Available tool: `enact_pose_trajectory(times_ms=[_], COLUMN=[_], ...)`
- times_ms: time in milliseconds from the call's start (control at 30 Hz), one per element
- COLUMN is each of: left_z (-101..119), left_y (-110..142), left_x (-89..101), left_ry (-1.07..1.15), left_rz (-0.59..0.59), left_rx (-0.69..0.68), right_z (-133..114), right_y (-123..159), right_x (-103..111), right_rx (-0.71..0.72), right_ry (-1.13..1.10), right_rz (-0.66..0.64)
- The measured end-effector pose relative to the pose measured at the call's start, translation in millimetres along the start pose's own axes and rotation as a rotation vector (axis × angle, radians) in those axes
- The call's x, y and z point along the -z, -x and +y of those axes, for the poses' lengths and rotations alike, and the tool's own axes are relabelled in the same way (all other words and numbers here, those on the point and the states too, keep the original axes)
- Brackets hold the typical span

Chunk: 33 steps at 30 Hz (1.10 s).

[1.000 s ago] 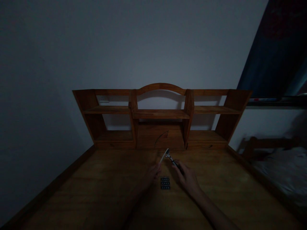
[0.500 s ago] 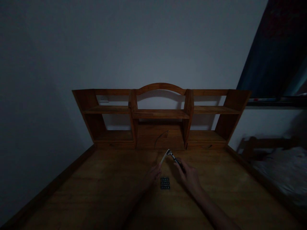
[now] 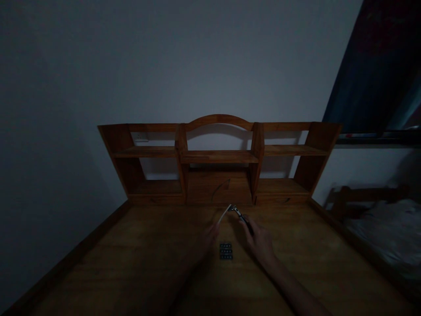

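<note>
The right hand point(image 3: 259, 241) was closed around the dark handle of a razor point(image 3: 239, 215), holding it above the desk point(image 3: 131, 263), out beyond the fingers. The razor's long axis ran from the hand up and to the left, away from the person, with its head at the far end. There the head met a pale strip point(image 3: 223, 215), which slanted down and left to the left hand point(image 3: 207, 239); that hand pinched the strip's near end between its fingertips. Razor and strip together made a shallow peak over the desk. Directly below, between the two hands, a small dark pack point(image 3: 226, 251) lay flat on the wood, apart from both. Beyond the peak stood a wooden shelf unit point(image 3: 219, 158) against the wall point(image 3: 197, 57), and a thin wire point(image 3: 219, 188) curved across its lower middle panel. To the right lay a bed point(image 3: 388, 232). The room was dim, so finer detail of the razor's head could not be made out.
</note>
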<state>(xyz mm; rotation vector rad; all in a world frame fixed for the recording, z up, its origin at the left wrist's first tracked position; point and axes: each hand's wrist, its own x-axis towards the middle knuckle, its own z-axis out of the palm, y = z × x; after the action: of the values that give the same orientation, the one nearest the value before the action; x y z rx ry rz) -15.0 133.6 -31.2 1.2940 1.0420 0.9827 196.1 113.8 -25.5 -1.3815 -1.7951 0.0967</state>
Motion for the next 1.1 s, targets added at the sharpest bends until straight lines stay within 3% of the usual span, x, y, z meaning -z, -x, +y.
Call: enact_pose_trajectory(times_ms=[100,267,467,667,1100], left_z=[7.3,5.2,4.1,6.7,2.7], left_y=[8.7,13.8,9.0,5.7,2.1], left_x=[3.2,8.1,6.3,6.4,7.2], left_ry=[-0.184,-0.474,-0.332,-0.284,-0.293], left_rz=[0.073,0.119,0.231,0.083,0.057], left_rx=[-0.148,-0.174,-0.203,-0.169,-0.195], right_z=[0.2,-2.8,-6.2,-6.7,-3.2], right_y=[-0.3,-0.2,1.3,3.1,4.1], right_x=[2.0,4.8,5.0,3.9,1.1], right_rx=[0.022,0.067,0.063,0.052,0.114], right_ry=[-0.023,-0.063,-0.062,-0.068,-0.015], right_rz=[0.013,-0.007,-0.023,-0.053,0.012])
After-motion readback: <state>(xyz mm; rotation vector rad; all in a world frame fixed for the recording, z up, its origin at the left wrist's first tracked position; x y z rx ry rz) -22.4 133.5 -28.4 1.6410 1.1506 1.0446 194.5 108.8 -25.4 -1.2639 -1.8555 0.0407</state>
